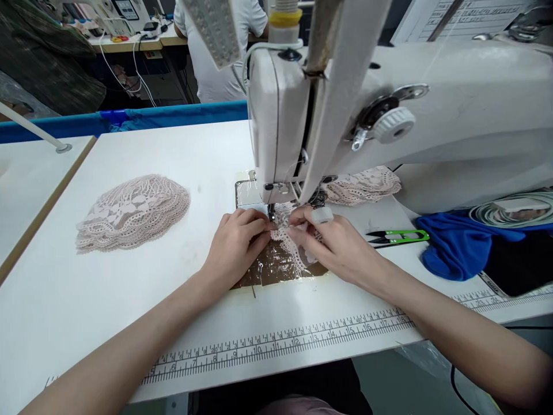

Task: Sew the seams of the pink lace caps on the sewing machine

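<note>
Because both my left hand [239, 245] and right hand [341, 245] pinch the lace piece [283, 223] beside the presser foot [271, 214], a fingertip straying left or right could meet the needle.

A sewing workshop is shown here. An industrial sewing machine [280, 115] is mounted on a white table [216, 323] with a printed ruler [276, 343], and lace pieces [133, 213] are piled beside it.

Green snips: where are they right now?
In the head view, the snips lie on the white table, right of the right hand, just left of the blue cloth.
</note>
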Demonstrator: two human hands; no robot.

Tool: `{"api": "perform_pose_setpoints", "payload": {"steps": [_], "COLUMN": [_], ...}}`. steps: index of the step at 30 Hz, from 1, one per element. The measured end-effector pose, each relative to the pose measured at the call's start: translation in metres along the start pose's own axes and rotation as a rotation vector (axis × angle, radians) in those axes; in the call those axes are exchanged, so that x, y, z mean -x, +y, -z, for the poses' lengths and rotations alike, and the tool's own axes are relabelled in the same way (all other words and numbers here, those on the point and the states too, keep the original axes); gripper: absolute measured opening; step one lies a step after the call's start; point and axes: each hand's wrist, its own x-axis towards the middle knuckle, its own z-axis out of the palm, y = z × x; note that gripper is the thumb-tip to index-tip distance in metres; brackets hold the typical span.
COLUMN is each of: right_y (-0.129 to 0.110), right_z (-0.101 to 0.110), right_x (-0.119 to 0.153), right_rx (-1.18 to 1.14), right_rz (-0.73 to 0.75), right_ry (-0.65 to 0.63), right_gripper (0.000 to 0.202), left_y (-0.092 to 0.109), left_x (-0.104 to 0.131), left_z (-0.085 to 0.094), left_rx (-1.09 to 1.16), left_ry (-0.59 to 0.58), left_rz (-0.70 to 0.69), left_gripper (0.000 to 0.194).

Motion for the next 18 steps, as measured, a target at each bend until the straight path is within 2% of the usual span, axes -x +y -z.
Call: {"api": "perform_pose_setpoints", "payload": {"steps": [3, 6, 10, 13, 18], "right_y": [0.000, 0.004, 0.010, 0.010, 0.007], "right_z": [-0.006, -0.012, -0.014, -0.012, -0.012], "right_x": [-0.001, -0.001, 0.000, 0.002, 0.004], "right_rx": [0.156, 0.322, 0.396, 0.414, 0.389], "right_rz": [0.078, 0.111, 0.147, 0.260, 0.451], "right_ry": [0.021, 0.092, 0.155, 0.181, 0.202], "right_gripper": [0.040, 0.021, 0.022, 0.021, 0.019], "left_y": [-0.001, 0.001, 0.001, 0.000, 0.011], "left_x": [-0.002, -0.004, -0.004, 0.001, 0.018], "left_z": [0.002, 0.006, 0.008, 0.009, 0.009], "left_rx": [0.113, 0.172, 0.174, 0.070, -0.384], "left_ry": [-0.002, -0.022, -0.042, -0.018, 0.126], "left_rz": [0.084, 0.139, 0.136, 0.005, -0.419], "left_gripper": [0.023, 0.025, 0.025, 0.023, 0.023]}}
